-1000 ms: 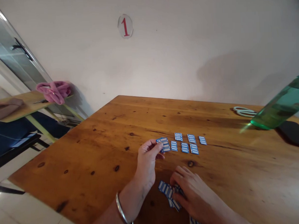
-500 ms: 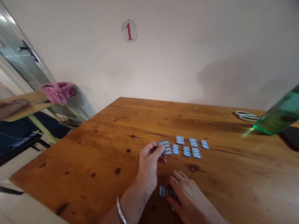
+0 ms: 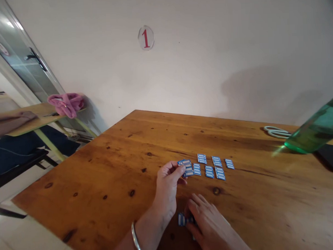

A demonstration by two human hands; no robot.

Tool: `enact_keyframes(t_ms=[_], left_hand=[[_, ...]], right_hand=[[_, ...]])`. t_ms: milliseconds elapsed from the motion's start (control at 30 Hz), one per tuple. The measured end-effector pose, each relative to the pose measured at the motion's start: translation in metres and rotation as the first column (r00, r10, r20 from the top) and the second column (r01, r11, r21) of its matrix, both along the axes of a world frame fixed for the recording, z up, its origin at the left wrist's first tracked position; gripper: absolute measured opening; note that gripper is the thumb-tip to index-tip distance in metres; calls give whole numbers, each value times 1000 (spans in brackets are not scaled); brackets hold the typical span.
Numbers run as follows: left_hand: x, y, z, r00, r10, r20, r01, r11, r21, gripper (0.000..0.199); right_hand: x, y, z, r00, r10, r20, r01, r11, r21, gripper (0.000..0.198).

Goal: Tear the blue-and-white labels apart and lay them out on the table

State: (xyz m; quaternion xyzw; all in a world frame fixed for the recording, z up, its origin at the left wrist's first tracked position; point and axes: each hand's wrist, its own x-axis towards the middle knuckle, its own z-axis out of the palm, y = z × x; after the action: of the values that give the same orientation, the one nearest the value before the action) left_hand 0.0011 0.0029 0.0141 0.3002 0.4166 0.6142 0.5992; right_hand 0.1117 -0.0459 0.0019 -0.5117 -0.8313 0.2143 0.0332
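Between the thumb and fingers of my left hand [image 3: 168, 181] is a small fan of blue-and-white cards [image 3: 188, 168], held above the table. Nearer to me, my right hand [image 3: 206, 218] is curled down over a second group of blue-and-white cards [image 3: 181, 219], its thumb and fingers closing around them at the tabletop. That hand covers most of this group. Several more cards lie apart in two loose rows on the wooden table [image 3: 124, 159], among them one card [image 3: 202, 158] in the far row and another card [image 3: 220, 173] in the near row.
A green bottle [image 3: 314, 129] stands at the right, with a coiled white cable [image 3: 277, 132] and a dark flat object [image 3: 331, 158] beside it. At the left, another person's hands [image 3: 25, 116] rest on a second table near a pink cloth [image 3: 67, 104].
The whole view has shifted slightly. My right hand's fingers have moved a little over the near cards. My left hand keeps its fan of cards.
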Motion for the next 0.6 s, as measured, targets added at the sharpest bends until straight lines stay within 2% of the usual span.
enact_keyframes(t_ms=[167,267,333,400,433,500,533,600], left_hand=[[0,0,0,1000,-4,4,4,1000,5,15],[-1,0,0,1000,-5,4,5,1000,3,15],[-1,0,0,1000,-4,8,4,1000,4,13],[-1,0,1,1000,9,7,-9,1000,8,11],[-1,0,1,1000,21,5,-21,1000,10,11],[-1,0,1,999,41,1,-41,999,11,11],[0,0,2,999,47,2,-47,999,9,12],[0,-1,2,999,39,0,-39,999,0,14]], right_hand=[[-4,-2,-1,997,57,56,-61,995,81,23],[-3,-3,-4,998,59,16,-61,992,111,30],[-1,-2,-5,993,44,-109,-34,995,96,25],[2,0,-4,948,1,-319,6,1000,21,20],[5,1,-3,894,-51,-445,35,998,-43,18],[11,5,-2,705,-230,-671,92,968,-236,13],[14,7,-1,575,-346,-741,111,931,-349,14],[21,11,0,300,-552,-778,106,830,-548,19]])
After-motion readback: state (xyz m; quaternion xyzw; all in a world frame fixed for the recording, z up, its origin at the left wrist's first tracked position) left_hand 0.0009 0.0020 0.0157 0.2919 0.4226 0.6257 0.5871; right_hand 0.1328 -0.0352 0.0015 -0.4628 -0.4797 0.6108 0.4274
